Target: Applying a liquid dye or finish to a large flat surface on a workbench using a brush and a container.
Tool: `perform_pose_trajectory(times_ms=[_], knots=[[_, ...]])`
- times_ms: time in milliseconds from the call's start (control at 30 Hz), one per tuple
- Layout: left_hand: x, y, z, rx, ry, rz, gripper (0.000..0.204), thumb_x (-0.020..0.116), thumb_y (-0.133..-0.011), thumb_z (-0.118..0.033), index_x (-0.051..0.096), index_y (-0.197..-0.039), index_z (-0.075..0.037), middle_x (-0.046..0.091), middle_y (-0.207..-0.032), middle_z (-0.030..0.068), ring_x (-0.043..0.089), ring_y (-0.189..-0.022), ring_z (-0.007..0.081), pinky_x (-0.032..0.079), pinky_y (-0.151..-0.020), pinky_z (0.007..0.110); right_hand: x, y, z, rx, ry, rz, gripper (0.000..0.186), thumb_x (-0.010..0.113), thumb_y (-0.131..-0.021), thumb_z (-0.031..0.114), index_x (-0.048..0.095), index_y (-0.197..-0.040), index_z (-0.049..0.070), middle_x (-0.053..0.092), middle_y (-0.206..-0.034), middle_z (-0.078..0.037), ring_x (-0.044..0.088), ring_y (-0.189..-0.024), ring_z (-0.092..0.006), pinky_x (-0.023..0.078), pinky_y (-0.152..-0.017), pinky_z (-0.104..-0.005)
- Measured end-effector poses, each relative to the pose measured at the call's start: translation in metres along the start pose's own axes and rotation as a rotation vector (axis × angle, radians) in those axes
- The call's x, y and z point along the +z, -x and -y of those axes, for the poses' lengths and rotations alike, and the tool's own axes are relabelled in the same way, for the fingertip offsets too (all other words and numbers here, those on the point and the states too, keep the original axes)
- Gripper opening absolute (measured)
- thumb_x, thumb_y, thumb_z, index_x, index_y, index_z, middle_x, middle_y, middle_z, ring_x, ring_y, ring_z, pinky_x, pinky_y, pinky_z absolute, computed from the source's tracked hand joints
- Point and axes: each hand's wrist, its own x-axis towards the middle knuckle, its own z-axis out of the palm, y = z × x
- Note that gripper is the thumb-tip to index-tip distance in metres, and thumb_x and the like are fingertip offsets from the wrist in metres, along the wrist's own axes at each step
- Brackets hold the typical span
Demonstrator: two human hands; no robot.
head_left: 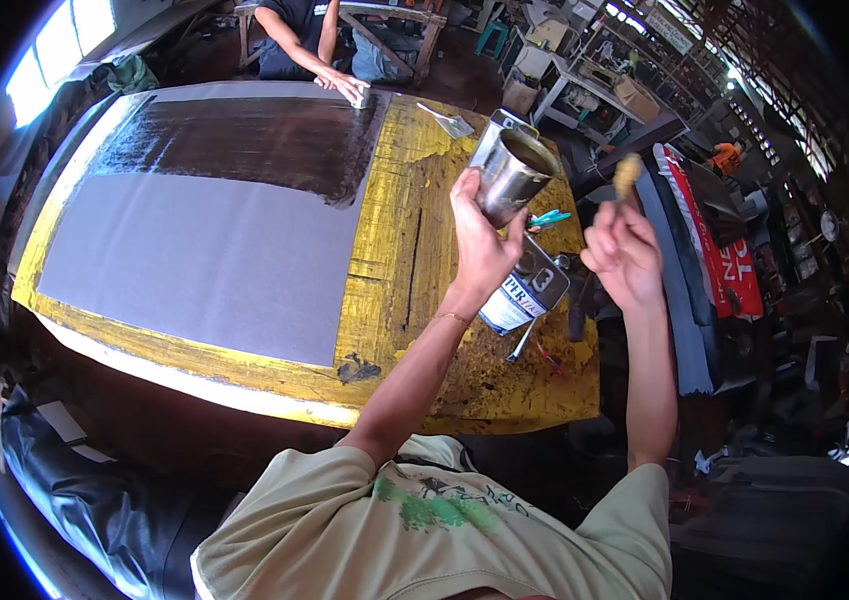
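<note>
My left hand (482,230) grips an open metal can (512,185), raised and tilted above the yellow worktable (395,300). My right hand (622,248) holds a small tool with a blurred yellowish tip (628,175) up to the right of the can; its kind is unclear. Rectangular tins (525,295) stand beneath the can, beside teal scissors (550,220). A flat scraper (450,122) lies toward the table's back. A grey sheet (195,260) covers much of the table's left, its far band coated dark and glossy.
A co-worker's hands (345,85) work at the sheet's far edge with a small pale object. On the right is a stack of dark sheets with red-and-white material (720,240). Shelves and boxes (635,95) crowd the back right; dark folded material (85,490) lies low at left.
</note>
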Motion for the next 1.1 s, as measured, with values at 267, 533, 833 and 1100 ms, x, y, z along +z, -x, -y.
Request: perform_pose_trajectory(times_ms=[267, 533, 833, 1100], knots=[[-0.011, 0.008, 0.011, -0.126, 0.049, 0.042, 0.077, 0.079, -0.071, -0.008, 0.03, -0.128, 0.008, 0.043, -0.123, 0.0258, 0.049, -0.115, 0.0342, 0.038, -0.1, 0.041, 0.038, 0.011, -0.012, -0.468, 1.523, -0.229, 0.007, 0.057, -0.091, 0.001, 0.058, -0.097, 0.0, 0.059, -0.076, -0.01, 0.063, -0.07, -0.0208, 0.049, -0.062, -0.0295], [0.001, 0.01, 0.0, -0.143, 0.148, 0.034, 0.073, 0.073, -0.068, 0.0, 0.031, -0.127, 0.008, 0.041, -0.126, 0.0293, 0.045, -0.121, 0.0421, 0.035, -0.104, 0.045, -0.002, 0.001, -0.038, -0.744, 1.82, -0.006, 0.012, 0.063, -0.083, -0.004, 0.063, -0.095, -0.003, 0.058, -0.081, -0.014, 0.063, -0.071, -0.0291, 0.052, -0.061, -0.0344], [0.019, 0.01, -0.003, -0.175, 0.172, 0.06, 0.075, 0.077, -0.072, -0.006, 0.03, -0.129, 0.006, 0.045, -0.123, 0.0231, 0.049, -0.116, 0.0309, 0.038, -0.1, 0.039, -0.05, 0.014, -0.014, 0.347, 0.313, 0.03, 0.019, 0.044, -0.101, 0.012, 0.055, -0.099, -0.003, 0.049, -0.063, -0.004, 0.038, -0.049, -0.007, 0.028, -0.044, -0.0206], [0.03, 0.03, 0.0, -0.343, 0.232, 0.117, 0.073, 0.077, -0.072, -0.001, 0.032, -0.128, 0.001, 0.043, -0.121, 0.0148, 0.049, -0.11, 0.0234, 0.04, -0.097, 0.036, -0.05, 0.073, 0.035, -0.152, 0.195, -0.078, 0.014, 0.049, -0.099, 0.01, 0.051, -0.111, 0.004, 0.051, -0.072, -0.008, 0.039, -0.052, -0.006, 0.033, -0.048, -0.02]])
